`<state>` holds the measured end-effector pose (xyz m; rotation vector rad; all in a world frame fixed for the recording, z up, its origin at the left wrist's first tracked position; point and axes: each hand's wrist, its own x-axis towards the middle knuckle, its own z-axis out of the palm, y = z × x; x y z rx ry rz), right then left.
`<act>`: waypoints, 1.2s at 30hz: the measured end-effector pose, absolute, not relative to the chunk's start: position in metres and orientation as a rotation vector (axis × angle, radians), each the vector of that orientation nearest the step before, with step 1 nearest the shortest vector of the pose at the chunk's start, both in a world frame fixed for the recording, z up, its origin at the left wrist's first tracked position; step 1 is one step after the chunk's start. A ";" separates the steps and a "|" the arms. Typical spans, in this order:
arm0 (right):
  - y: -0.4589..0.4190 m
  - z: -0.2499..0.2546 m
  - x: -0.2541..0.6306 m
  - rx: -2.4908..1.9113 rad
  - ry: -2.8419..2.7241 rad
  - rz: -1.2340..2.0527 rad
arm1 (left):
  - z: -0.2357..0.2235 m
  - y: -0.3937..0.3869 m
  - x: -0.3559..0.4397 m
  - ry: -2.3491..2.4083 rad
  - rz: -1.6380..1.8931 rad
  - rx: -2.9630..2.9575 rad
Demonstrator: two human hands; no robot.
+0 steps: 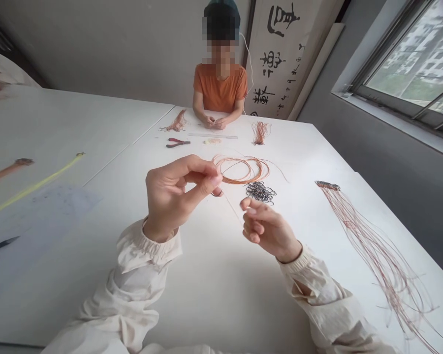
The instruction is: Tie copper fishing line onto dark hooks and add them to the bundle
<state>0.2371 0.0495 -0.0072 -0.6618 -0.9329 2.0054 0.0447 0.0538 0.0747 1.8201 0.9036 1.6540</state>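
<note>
- Copper wire coil [245, 170] lies just past the left hand [173, 196], at its fingertips.
- Left thumb and forefinger [211, 181] pinch together at the coil's edge; whatever they hold is too thin to tell.
- Right hand [268, 231] sits near the coil, fingers loosely curled, pinching nothing visible.
- Black wire clump [260, 192] lies just beside the coil.
- Red-handled pliers [177, 142] and a ruler [212, 135] lie beyond the coil, near a person in orange [221, 86].
</note>
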 end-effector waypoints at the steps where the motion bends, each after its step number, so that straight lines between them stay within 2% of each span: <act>1: 0.049 -0.011 0.232 -0.679 -0.945 2.070 | 0.074 0.053 0.045 0.883 1.649 1.832; 8: 0.054 -0.024 0.223 -0.632 -1.077 2.212 | 0.067 0.053 0.046 0.809 1.479 1.850; 10: 0.060 -0.023 0.229 -0.697 -1.171 2.005 | 0.067 0.054 0.045 0.854 1.400 1.863; 15: 0.070 -0.003 0.261 -0.867 -1.070 1.044 | 0.067 0.056 0.047 0.871 1.255 1.894; 18: 0.055 0.022 0.275 -0.863 -1.140 0.811 | 0.065 0.056 0.051 0.847 1.173 1.930; 23: 0.024 0.046 0.269 -0.905 -1.506 0.956 | 0.064 0.056 0.058 0.822 1.076 2.005; 32: 0.031 0.039 0.271 -1.009 -1.770 1.031 | 0.060 0.059 0.061 0.736 0.948 2.106; 36: 0.033 0.036 0.268 -1.001 -1.768 0.966 | 0.059 0.058 0.062 0.724 0.962 2.076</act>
